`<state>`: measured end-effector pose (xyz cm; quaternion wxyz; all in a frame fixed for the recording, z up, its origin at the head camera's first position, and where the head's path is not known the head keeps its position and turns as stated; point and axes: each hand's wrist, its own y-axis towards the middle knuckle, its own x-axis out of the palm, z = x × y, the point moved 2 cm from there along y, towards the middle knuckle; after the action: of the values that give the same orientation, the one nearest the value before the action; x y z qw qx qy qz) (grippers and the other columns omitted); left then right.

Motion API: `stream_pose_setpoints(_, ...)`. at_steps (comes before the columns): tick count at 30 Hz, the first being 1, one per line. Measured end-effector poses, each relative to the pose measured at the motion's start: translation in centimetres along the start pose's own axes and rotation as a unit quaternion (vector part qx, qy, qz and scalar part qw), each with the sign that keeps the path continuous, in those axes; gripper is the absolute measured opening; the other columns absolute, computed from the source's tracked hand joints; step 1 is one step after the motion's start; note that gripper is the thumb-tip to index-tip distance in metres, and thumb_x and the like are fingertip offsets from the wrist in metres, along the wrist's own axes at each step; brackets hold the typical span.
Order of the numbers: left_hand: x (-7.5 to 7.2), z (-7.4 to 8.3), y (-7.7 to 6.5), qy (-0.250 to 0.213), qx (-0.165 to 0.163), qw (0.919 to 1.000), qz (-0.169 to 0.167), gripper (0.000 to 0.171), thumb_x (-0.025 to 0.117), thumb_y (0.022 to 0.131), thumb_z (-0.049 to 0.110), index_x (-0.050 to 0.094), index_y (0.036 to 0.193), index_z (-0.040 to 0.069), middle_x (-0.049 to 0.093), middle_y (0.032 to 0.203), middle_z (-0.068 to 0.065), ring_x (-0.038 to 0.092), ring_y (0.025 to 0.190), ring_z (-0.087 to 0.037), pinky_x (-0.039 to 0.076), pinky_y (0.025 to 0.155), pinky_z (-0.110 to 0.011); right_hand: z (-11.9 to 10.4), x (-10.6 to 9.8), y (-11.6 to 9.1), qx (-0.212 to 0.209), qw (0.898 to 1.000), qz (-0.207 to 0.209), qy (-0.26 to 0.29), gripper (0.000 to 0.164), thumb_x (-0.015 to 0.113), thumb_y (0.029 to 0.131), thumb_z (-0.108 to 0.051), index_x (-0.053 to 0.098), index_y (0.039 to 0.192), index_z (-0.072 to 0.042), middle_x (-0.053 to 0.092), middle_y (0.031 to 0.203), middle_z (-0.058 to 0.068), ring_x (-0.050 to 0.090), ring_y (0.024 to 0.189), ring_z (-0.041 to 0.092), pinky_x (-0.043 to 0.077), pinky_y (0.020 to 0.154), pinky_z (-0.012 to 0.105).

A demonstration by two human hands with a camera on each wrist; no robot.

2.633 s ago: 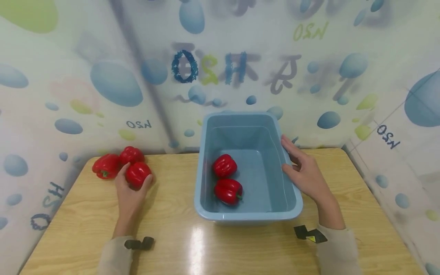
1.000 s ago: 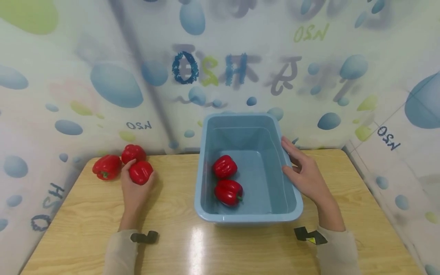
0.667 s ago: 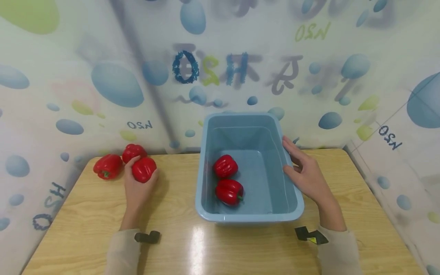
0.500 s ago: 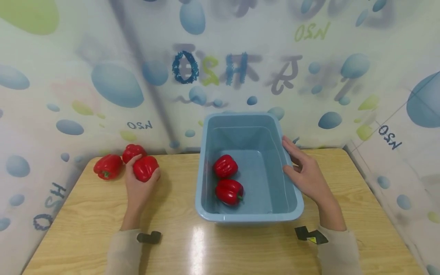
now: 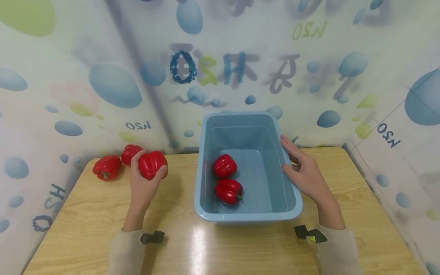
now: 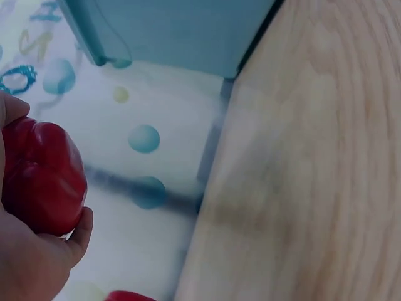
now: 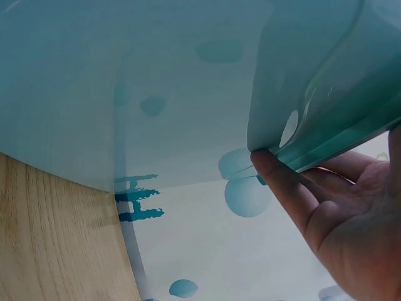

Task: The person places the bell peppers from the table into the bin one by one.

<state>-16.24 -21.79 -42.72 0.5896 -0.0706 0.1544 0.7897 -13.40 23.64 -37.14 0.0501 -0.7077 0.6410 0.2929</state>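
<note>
- Holding a pepper, my left fingers could drop it if its glossy skin slips.
- My right fingers grip the tub; pulling could tip it.

The head view looks forward and down from above at the light-blue rectangular plastic tub, right of centre, which both closer wrist views, facing the blue-spotted white wall, share at frame top.

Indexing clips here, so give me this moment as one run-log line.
left hand: grips pepper | right hand: holds bin rim | in bin: two peppers | on table: two more peppers
</note>
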Motion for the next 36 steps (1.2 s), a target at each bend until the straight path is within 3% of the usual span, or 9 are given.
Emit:
stream_pose_setpoints(5, 0.4, 1.1, -0.1, -0.002, 0.024, 0.9997, -0.008, 0.080, 0.079, 0.090, 0.012, 0.036, 0.157, 0.023, 0.043, 0.159, 0.002, 0.037, 0.143, -0.012, 0.052, 0.088, -0.008, -0.1, 0.0, 0.1, -0.001, 1.000, -0.001, -0.002, 0.067, 0.057, 0.096, 0.006, 0.041, 0.160, 0.000, 0.034, 0.172, 0.015, 0.050, 0.144, 0.052, 0.054, 0.096, 0.049)
stream_pose_setpoints(11, 0.8, 2.2, -0.1, 0.002, 0.049, 0.9988, -0.005, 0.080, 0.080, 0.089, 0.012, 0.038, 0.155, 0.026, 0.045, 0.158, 0.000, 0.039, 0.142, -0.012, 0.052, 0.089, -0.009, -0.1, 0.0, 0.1, -0.003, 1.000, 0.001, -0.005, 0.067, 0.058, 0.096, 0.007, 0.041, 0.160, 0.000, 0.035, 0.172, 0.016, 0.050, 0.144, 0.053, 0.053, 0.096, 0.050)
stream_pose_setpoints(19, 1.8, 3.9, -0.1, 0.011, 0.099, 0.9948, -0.018, 0.082, 0.083, 0.085, 0.012, 0.040, 0.154, 0.027, 0.046, 0.159, -0.002, 0.043, 0.143, -0.013, 0.052, 0.092, -0.011, 0.0, -0.1, 0.1, 0.001, 1.000, 0.000, -0.005, 0.067, 0.058, 0.096, 0.006, 0.041, 0.160, -0.002, 0.034, 0.172, 0.013, 0.049, 0.145, 0.052, 0.054, 0.098, 0.040)
stream_pose_setpoints(27, 3.4, 5.7, -0.3, -0.015, 0.131, 0.9909, -0.025, 0.081, 0.085, 0.086, 0.016, 0.042, 0.154, 0.023, 0.048, 0.156, 0.008, 0.045, 0.140, -0.010, 0.054, 0.098, -0.014, -0.1, -0.2, 0.1, 0.004, 1.000, 0.002, -0.001, 0.066, 0.059, 0.097, 0.005, 0.041, 0.160, -0.002, 0.034, 0.173, 0.013, 0.049, 0.145, 0.053, 0.053, 0.099, 0.047)
stream_pose_setpoints(30, 3.4, 6.2, -0.5, -0.017, 0.142, 0.9893, -0.028, 0.083, 0.085, 0.085, 0.016, 0.041, 0.155, 0.023, 0.048, 0.155, 0.011, 0.045, 0.140, -0.009, 0.054, 0.099, -0.015, 0.0, -0.1, 0.1, 0.007, 1.000, -0.001, 0.002, 0.066, 0.058, 0.097, 0.005, 0.041, 0.160, -0.001, 0.033, 0.173, 0.013, 0.049, 0.145, 0.053, 0.054, 0.099, 0.040)
stream_pose_setpoints(36, 3.5, 7.4, -0.7, -0.022, 0.176, 0.9835, -0.034, 0.085, 0.085, 0.084, 0.013, 0.040, 0.155, 0.019, 0.048, 0.156, 0.009, 0.046, 0.141, -0.011, 0.055, 0.101, -0.016, 0.2, 0.1, 0.1, 0.005, 1.000, -0.001, 0.009, 0.067, 0.058, 0.097, 0.006, 0.041, 0.160, -0.001, 0.033, 0.173, 0.014, 0.048, 0.145, 0.053, 0.052, 0.094, 0.014)
